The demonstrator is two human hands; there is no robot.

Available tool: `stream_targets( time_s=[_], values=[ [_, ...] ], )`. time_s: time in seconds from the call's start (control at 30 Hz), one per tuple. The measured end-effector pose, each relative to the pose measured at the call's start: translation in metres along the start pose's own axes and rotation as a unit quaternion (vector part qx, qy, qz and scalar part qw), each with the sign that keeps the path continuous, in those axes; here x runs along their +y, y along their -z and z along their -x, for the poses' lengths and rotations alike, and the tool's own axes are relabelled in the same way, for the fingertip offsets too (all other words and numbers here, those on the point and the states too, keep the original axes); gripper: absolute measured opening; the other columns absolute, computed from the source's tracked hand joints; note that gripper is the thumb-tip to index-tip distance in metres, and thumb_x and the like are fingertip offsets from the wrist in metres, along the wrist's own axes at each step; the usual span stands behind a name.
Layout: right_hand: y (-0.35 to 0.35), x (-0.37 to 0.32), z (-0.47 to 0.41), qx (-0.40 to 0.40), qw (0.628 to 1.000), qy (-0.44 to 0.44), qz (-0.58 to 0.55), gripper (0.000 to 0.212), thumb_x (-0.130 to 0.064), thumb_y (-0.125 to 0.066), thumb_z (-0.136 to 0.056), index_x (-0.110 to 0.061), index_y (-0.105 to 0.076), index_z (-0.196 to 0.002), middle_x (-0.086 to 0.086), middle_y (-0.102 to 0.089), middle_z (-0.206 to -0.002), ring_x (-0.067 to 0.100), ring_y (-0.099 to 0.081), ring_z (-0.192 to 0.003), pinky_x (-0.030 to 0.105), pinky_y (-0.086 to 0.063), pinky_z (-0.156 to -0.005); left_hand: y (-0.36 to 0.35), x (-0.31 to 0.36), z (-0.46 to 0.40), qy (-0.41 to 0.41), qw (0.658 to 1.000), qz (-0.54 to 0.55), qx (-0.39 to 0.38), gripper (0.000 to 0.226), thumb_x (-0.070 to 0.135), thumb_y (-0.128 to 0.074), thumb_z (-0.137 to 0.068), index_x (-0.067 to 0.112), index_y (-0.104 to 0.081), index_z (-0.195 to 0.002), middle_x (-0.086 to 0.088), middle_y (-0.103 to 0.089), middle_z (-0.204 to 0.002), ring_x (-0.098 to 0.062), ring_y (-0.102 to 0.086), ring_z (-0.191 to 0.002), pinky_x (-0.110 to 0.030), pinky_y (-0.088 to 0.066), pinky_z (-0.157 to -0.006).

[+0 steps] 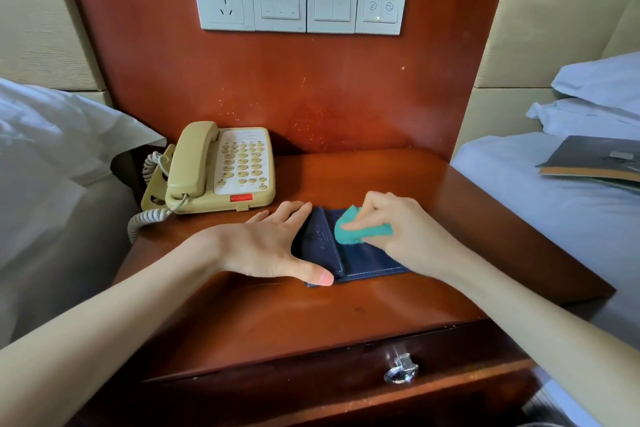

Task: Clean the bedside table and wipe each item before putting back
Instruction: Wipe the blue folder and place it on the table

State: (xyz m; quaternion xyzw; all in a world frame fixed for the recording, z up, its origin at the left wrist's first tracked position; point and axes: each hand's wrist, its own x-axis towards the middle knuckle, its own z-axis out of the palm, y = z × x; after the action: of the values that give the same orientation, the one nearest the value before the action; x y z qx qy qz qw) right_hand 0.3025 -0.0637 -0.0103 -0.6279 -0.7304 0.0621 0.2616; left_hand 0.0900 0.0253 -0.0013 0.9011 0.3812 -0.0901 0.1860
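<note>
On bedside table (398, 177): left hand (273, 243) flat, steadying blue folder (356, 260); right hand (401, 225) pinches green cloth (353, 230) on it; phone (221, 168) just behind, free room right.

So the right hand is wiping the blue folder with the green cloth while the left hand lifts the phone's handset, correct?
Not quite. In the head view the left hand lies flat on the blue folder, steadying it. The handset is on its cradle. The right hand does wipe with the green cloth.

Glossy reddish-brown wooden bedside table (363, 298), scuffed near the back edge. Beige smooth-plastic telephone (221, 168). Matt navy leather-look folder (349, 253) (pale stitching). Teal fuzzy cloth (360, 230). Shiny metal drawer pull (401, 369).
</note>
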Motion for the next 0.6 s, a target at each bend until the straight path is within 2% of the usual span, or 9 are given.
stream_targets(
  time_s=[0.13, 0.2, 0.3, 0.37, 0.5, 0.6],
  values=[
    [0.013, 0.0, 0.041, -0.027, 0.997, 0.029, -0.067, 0.038, -0.009, -0.073, -0.08, -0.038, -0.071, -0.104, -0.016, -0.055, -0.091, 0.008, -0.054, -0.095, 0.014, -0.044, -0.086, -0.005, -0.002, -0.002, -0.012, 1.0, 0.003, 0.015, 0.132, 0.095, -0.041, -0.044, 0.037, 0.017, -0.148, 0.031, 0.014, -0.152, -0.019, 0.012, -0.147, -0.036, -0.002, -0.116],
    [0.019, 0.003, 0.041, -0.03, 0.996, 0.015, -0.084, 0.039, -0.008, -0.073, -0.079, -0.041, -0.07, -0.099, -0.017, -0.056, -0.092, 0.005, -0.055, -0.094, 0.009, -0.044, -0.078, -0.007, -0.003, -0.002, -0.014, 1.0, 0.007, 0.014, 0.132, 0.096, -0.04, -0.043, 0.039, 0.017, -0.148, 0.032, 0.015, -0.151, -0.019, 0.014, -0.146, -0.036, -0.001, -0.116],
    [0.015, 0.007, 0.014, -0.002, 0.999, -0.029, -0.039, 0.027, -0.007, -0.071, -0.082, -0.024, -0.073, -0.104, -0.015, -0.054, -0.089, 0.006, -0.056, -0.092, 0.007, -0.043, -0.071, -0.006, -0.003, -0.003, -0.017, 1.0, 0.011, 0.019, 0.132, 0.094, -0.041, -0.044, 0.038, 0.017, -0.148, 0.034, 0.013, -0.15, -0.017, 0.014, -0.146, -0.033, 0.0, -0.114],
    [0.008, 0.009, -0.012, 0.036, 0.997, -0.064, -0.01, 0.024, -0.01, -0.069, -0.084, -0.013, -0.068, -0.107, -0.009, -0.057, -0.099, 0.011, -0.058, -0.101, 0.011, -0.049, -0.073, -0.006, -0.003, -0.003, -0.017, 0.999, 0.015, 0.022, 0.132, 0.093, -0.042, -0.044, 0.036, 0.016, -0.149, 0.034, 0.012, -0.149, -0.017, 0.014, -0.146, -0.031, 0.002, -0.112],
    [-0.004, 0.003, -0.046, 0.057, 0.993, -0.098, 0.016, 0.028, -0.008, -0.064, -0.089, -0.012, -0.064, -0.116, 0.001, -0.061, -0.117, 0.017, -0.056, -0.108, 0.029, -0.056, -0.081, -0.007, 0.0, 0.0, -0.008, 0.999, 0.032, 0.025, 0.134, 0.092, -0.043, -0.042, 0.036, 0.013, -0.15, 0.034, 0.009, -0.15, -0.021, 0.014, -0.146, -0.039, -0.002, -0.116],
    [-0.011, 0.001, -0.044, 0.044, 0.995, -0.068, 0.062, 0.036, -0.001, -0.06, -0.089, -0.019, -0.061, -0.12, 0.0, -0.057, -0.116, 0.017, -0.05, -0.107, 0.026, -0.052, -0.077, -0.009, 0.0, 0.0, -0.011, 0.999, 0.034, 0.037, 0.133, 0.092, -0.043, -0.042, 0.035, 0.012, -0.15, 0.031, 0.006, -0.151, -0.02, 0.012, -0.147, -0.036, -0.002, -0.116]
  ],
)
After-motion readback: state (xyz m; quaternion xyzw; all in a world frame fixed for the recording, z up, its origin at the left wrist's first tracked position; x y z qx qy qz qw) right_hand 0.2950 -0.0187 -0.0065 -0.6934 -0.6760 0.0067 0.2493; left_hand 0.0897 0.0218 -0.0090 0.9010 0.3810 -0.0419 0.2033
